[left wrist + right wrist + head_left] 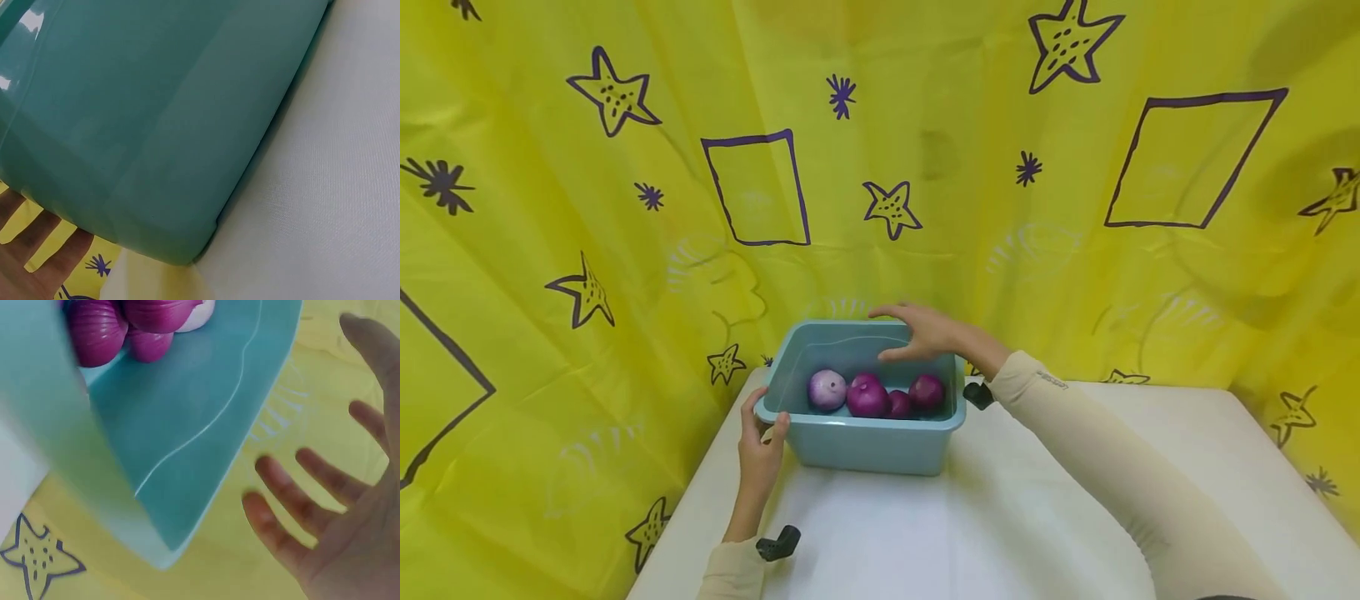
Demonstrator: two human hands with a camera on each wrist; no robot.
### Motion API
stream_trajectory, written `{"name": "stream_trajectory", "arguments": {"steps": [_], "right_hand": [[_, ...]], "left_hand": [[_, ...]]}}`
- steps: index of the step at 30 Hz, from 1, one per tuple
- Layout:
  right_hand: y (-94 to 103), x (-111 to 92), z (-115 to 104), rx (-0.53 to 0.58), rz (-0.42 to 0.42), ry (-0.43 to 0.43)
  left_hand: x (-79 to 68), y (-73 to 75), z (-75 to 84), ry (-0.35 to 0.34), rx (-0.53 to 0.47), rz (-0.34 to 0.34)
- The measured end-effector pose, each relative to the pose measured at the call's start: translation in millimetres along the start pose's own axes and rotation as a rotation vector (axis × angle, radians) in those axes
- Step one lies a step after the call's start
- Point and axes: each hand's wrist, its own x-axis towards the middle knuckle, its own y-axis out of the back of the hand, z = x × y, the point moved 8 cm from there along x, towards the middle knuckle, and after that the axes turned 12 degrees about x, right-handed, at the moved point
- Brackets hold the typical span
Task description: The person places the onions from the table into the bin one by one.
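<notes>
A blue-green plastic bin (865, 446) stands on the table with several onions inside. One onion (827, 390) is pale purple and white. Beside it lie a big dark purple onion (868, 396), a smaller one (898, 405) and another purple onion (927, 391) at the right. My left hand (762, 450) holds the bin's front left corner, thumb at the front and fingers along the left side. Over the back right rim my right hand (925, 332) hovers with fingers spread, holding nothing. In the right wrist view the right hand (350, 506) is apart from the bin wall.
The bin rests on a white-covered table (1075, 467), near its back edge. A yellow curtain (925, 100) printed with stars and squares hangs close behind and at the sides. Dark wrist cameras (778, 543) sit on both sleeves.
</notes>
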Motion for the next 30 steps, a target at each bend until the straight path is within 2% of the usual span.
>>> {"name": "stream_trajectory", "arguments": {"steps": [5,11,19,25,30], "right_hand": [[19.8,-22,10,-0.190,0.137,-0.056],[45.1,-69,37,-0.336,0.238,-0.157],[67.2,-145,80,-0.405,0.328,-0.251],[74.8,-204,108,-0.385,0.358,-0.356],[81.0,-238,127,-0.374,0.371,-0.428]], "left_hand": [[1.7,1.6,-2.0,-0.002,0.002,0.009],[4.1,-0.8,-0.3,-0.001,0.003,0.004],[3.2,3.7,0.6,-0.008,0.024,0.022],[2.3,8.2,-1.3,-0.031,0.058,0.040],[3.1,11.5,-0.2,-0.061,0.087,0.021]]}}
